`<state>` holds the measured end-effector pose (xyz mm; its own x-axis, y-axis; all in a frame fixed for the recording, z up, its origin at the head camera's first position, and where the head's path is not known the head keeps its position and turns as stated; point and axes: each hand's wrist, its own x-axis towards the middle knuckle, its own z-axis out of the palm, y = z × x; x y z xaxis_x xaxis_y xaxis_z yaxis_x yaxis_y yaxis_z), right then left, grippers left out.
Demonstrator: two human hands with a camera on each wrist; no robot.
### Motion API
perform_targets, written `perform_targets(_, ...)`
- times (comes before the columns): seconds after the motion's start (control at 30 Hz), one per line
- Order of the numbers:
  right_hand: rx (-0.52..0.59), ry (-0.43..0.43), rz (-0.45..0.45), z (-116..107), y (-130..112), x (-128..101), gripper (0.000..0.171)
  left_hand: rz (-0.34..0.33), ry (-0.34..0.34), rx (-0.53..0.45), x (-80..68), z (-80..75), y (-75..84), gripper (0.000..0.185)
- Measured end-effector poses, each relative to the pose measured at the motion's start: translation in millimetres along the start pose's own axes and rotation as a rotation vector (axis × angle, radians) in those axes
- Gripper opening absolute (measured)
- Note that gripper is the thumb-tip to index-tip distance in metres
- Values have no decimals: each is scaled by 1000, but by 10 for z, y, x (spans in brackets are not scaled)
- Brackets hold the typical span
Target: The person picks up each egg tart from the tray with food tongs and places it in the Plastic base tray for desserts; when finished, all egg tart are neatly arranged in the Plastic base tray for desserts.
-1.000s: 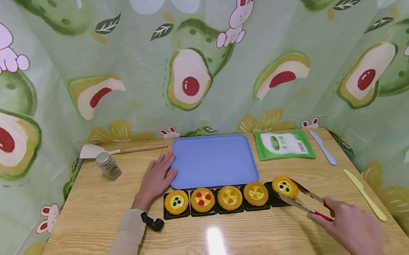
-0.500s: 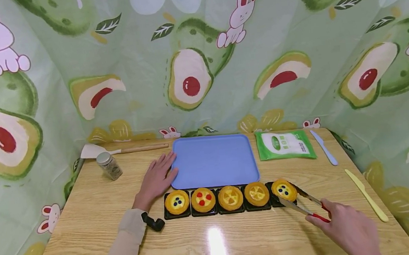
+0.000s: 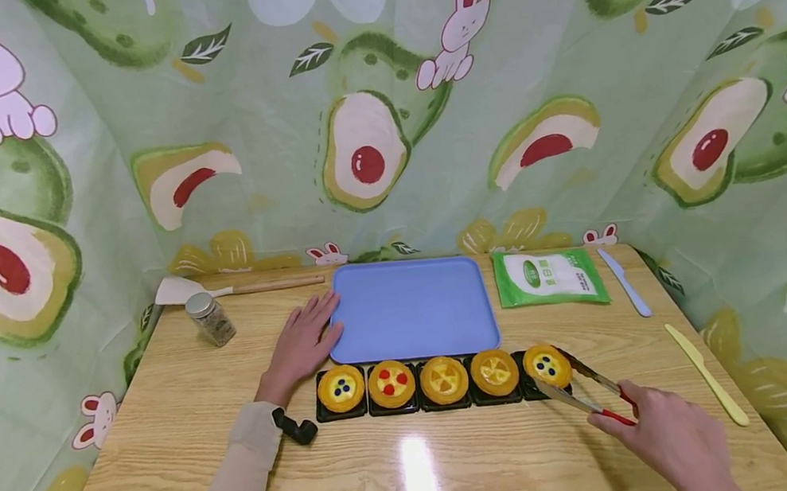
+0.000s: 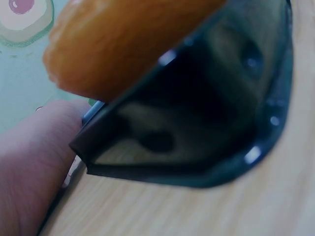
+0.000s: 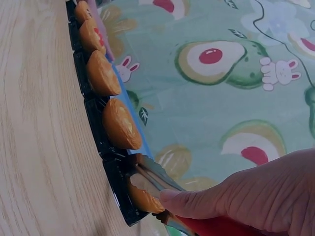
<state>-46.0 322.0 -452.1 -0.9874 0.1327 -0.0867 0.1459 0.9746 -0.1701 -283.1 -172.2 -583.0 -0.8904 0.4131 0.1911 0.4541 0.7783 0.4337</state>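
Note:
My right hand (image 3: 673,436) grips red-handled metal tongs (image 3: 590,401). Their two arms straddle an egg tart (image 3: 546,364) topped with blueberries, which sits at the black tray (image 3: 537,392) on the right end of the row. In the right wrist view one tong tip overlaps that tart's side. My left hand (image 3: 300,342) lies flat with spread fingers, fingertips at the left edge of a blue tray (image 3: 410,308). Close in front of the left wrist camera are a black plastic tray (image 4: 197,172) and a tart's crust (image 4: 123,44).
Left of the held tart, in black trays, are two yellow fruit-topped tarts (image 3: 444,380), a red-topped tart (image 3: 391,384) and another blueberry tart (image 3: 340,389). Behind lie a spatula (image 3: 254,288), shaker jar (image 3: 210,319), green-white packet (image 3: 550,277), blue knife (image 3: 624,283) and yellow knife (image 3: 707,375).
The tongs and the blueberry tart between them have moved slightly left and down onto the rightmost black tray. My left hand has stayed where it was.

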Motion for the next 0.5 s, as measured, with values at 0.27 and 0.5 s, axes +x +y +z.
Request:
perform_targets(0.27,28,-25,11,-80,3,-19,62,-5,-8,-5,6,6,-3,66)
perform_targets(0.5,88,-8,45,-162,26,-67,64,-6,-13,-6,1,7,-10,66)
